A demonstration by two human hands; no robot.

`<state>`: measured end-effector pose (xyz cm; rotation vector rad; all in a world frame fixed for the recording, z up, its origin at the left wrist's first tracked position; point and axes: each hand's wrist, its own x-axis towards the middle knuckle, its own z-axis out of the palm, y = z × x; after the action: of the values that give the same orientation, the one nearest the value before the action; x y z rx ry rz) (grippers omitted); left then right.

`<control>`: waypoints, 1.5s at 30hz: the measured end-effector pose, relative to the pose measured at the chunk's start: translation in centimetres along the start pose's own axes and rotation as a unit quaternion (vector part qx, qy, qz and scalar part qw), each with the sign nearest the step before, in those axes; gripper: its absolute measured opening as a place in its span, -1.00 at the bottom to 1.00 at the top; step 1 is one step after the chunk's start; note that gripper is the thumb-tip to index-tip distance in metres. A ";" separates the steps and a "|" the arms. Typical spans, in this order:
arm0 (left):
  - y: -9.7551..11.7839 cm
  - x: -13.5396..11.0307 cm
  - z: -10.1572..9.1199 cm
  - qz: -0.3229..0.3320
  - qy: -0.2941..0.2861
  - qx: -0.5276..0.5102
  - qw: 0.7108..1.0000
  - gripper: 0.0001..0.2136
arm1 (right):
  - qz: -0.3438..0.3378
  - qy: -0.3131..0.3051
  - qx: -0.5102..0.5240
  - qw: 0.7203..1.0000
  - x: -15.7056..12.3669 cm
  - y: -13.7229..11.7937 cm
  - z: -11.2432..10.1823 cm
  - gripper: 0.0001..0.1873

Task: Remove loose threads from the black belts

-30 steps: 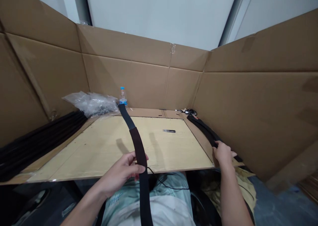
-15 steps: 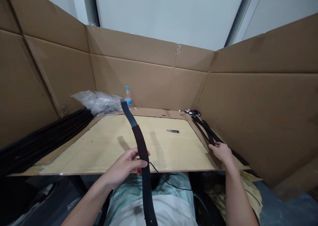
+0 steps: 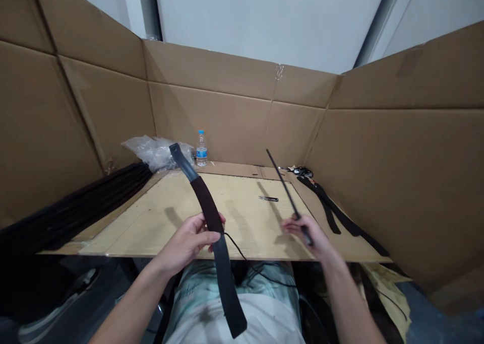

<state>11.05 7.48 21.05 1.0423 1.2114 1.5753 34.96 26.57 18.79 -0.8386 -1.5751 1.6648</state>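
My left hand [image 3: 191, 241] is closed around a long curved black strip [image 3: 206, 210] with a dark brown padded middle; it rises over the wooden board [image 3: 159, 218] and hangs down over my lap. My right hand [image 3: 308, 235] grips a thin black strip [image 3: 285, 188] by its near end, and the strip points up and away over the board. Two more black strips [image 3: 333, 213] lie along the right edge of the table beside the cardboard wall.
A small metal tool [image 3: 268, 199] lies mid-board. A water bottle [image 3: 201, 148] and a crumpled clear plastic bag [image 3: 157, 152] sit at the back left. A pile of black strips [image 3: 75, 210] fills the left side. Cardboard walls [image 3: 397, 183] surround the table.
My right hand has lifted a thin black strip from the pile at the right edge and brought it toward the middle. My left hand's strip has tilted slightly left.
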 end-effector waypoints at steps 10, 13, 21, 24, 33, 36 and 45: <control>1.2 -0.6 -1.2 0.040 0.049 -0.048 0.997 -0.66 | 0.055 -0.238 0.065 0.968 -3.7 4.6 11.0 -0.79; 0.8 0.0 -1.4 0.021 0.025 -0.016 0.999 -0.66 | -0.061 -0.088 -0.131 0.986 -2.9 4.0 9.1 -0.85; -4.0 2.3 1.2 -0.124 -0.039 0.058 0.990 -0.71 | 0.021 0.113 -0.555 0.824 -0.1 3.6 5.1 -0.62; -5.3 2.8 2.0 -0.128 -0.057 0.065 0.988 -0.75 | 0.036 0.135 -0.588 0.797 0.0 3.4 4.8 -0.61; -6.1 3.4 1.8 -0.149 -0.002 0.058 0.987 -0.66 | 0.035 0.155 -0.635 0.756 -0.1 3.5 4.8 -0.61; -6.2 3.6 1.9 -0.151 0.002 0.045 0.987 -0.66 | 0.027 0.157 -0.642 0.750 -0.2 3.6 4.9 -0.61; -6.2 3.7 1.6 -0.126 -0.002 0.051 0.991 -0.67 | 0.000 0.191 -0.680 0.708 0.3 5.1 4.0 -0.43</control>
<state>12.47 12.40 15.68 0.9159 1.3756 1.3268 31.23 24.49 13.97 -1.6893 -2.3103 -0.0583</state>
